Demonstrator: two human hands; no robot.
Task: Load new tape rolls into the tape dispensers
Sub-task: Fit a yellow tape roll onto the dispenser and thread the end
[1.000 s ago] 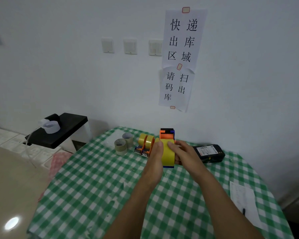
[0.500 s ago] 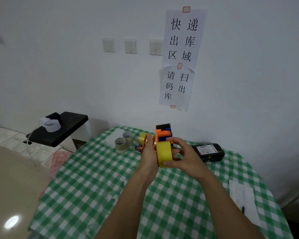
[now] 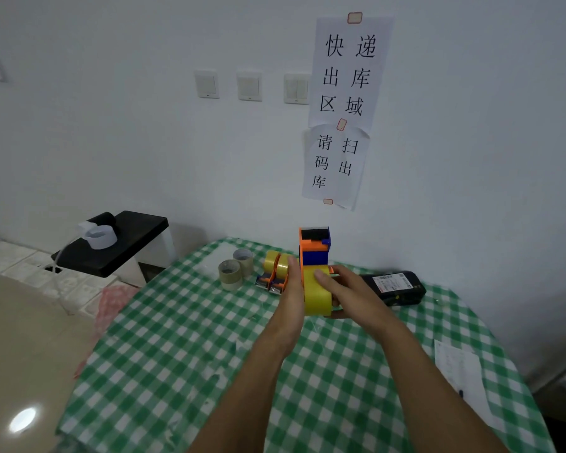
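Note:
An orange and blue tape dispenser (image 3: 315, 246) stands upright above the checked table, with a yellow tape roll (image 3: 316, 293) at its lower end. My left hand (image 3: 293, 295) lies flat against the roll's left side. From the right, my right hand (image 3: 343, 292) grips the roll, with its thumb on the roll's face. A second orange dispenser (image 3: 276, 276) with a yellow roll in it lies on the table just left of my left hand. Two used tape cores (image 3: 237, 269) stand beside it.
A black handheld scanner (image 3: 396, 286) lies at the back right of the green checked table (image 3: 183, 348). A white paper sheet (image 3: 461, 371) sits near the right edge. A black stand (image 3: 118, 246) with a white tape roll (image 3: 99, 236) is off the table's left. The wall is close behind.
Both hands and the dispenser with the roll rose half a second ago and have come down a little since. The dispenser now stands more upright.

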